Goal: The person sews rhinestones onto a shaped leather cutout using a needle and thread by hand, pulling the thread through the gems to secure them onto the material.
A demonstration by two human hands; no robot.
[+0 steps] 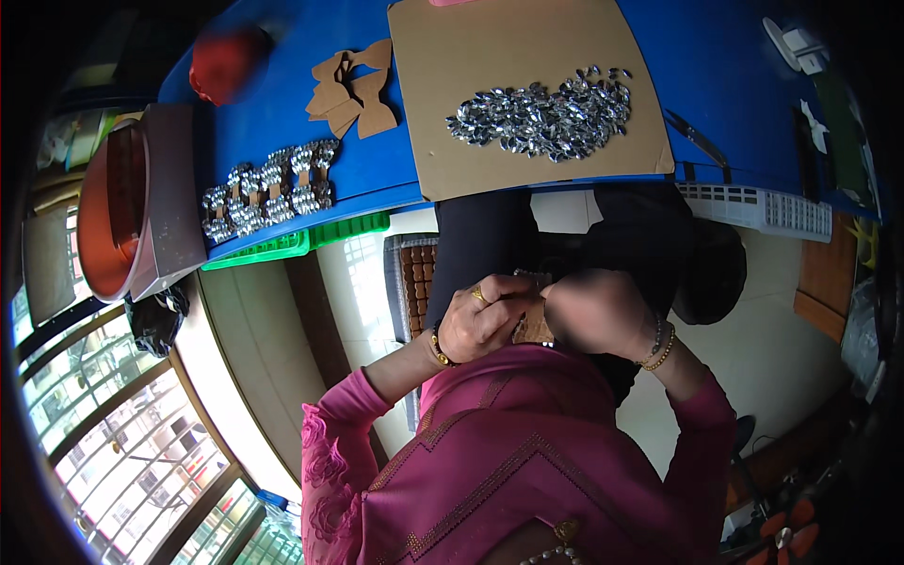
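Over my lap, my left hand (483, 317) has its fingers closed on a small brown cardboard card (535, 326) with shiny silver bits at its ends. At the card's right side is my right hand (600, 313), blurred, so its fingers and anything in them cannot be made out. Ahead on the blue table, a heap of silver leaf-shaped beads (546, 118) lies on a large cardboard sheet (424, 155). Farther left are bare notched cardboard cards (350, 89) in a loose stack. Below those lie several cards wound with silver beads (273, 191).
Scissors or a similar black-handled tool (697, 138) lie right of the sheet. A red object (224, 68) sits at the back left, and an orange-red basin (115, 212) beyond the left table end. A green basket (282, 249) and a white basket (791, 213) show under the front edge.
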